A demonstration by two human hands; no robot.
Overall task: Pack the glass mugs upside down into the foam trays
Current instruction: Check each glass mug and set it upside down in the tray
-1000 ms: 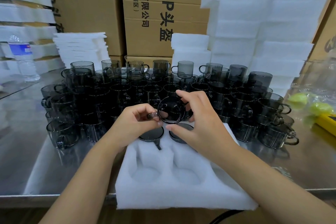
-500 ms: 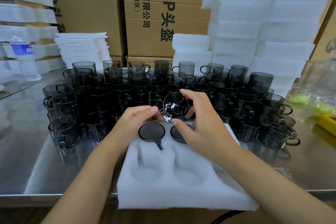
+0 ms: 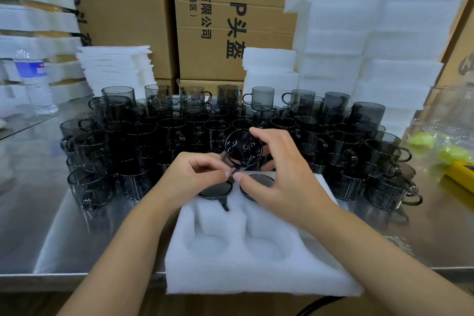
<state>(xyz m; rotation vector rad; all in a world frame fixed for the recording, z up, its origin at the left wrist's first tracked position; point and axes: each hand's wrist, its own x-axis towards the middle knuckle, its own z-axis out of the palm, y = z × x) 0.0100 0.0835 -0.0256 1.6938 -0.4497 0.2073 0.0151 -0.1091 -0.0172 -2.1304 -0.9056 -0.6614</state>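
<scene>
A white foam tray (image 3: pixel 246 272) lies at the table's front edge. Its two far pockets each hold a smoky glass mug upside down, one on the left (image 3: pixel 214 190) and one on the right (image 3: pixel 256 180); the two near pockets are bare. Above the far pockets a tilted mug (image 3: pixel 242 149) is in the air, its round opening or base facing me. My right hand (image 3: pixel 284 174) holds its rim and side between fingers and thumb. My left hand (image 3: pixel 191 177) pinches its handle at the bottom. Many dark glass mugs (image 3: pixel 159 136) stand upright behind the tray.
Stacks of white foam trays (image 3: pixel 359 46) rise at the back right and a lower stack of foam (image 3: pixel 115 69) at the back left. Cardboard boxes (image 3: pixel 230 7) form the back wall. A water bottle (image 3: pixel 33 79) stands far left; a yellow object (image 3: pixel 459 174) lies right.
The held mug has turned in my hands and its handle has swung down toward the tray. My left hand has shifted from the mug's side to its handle.
</scene>
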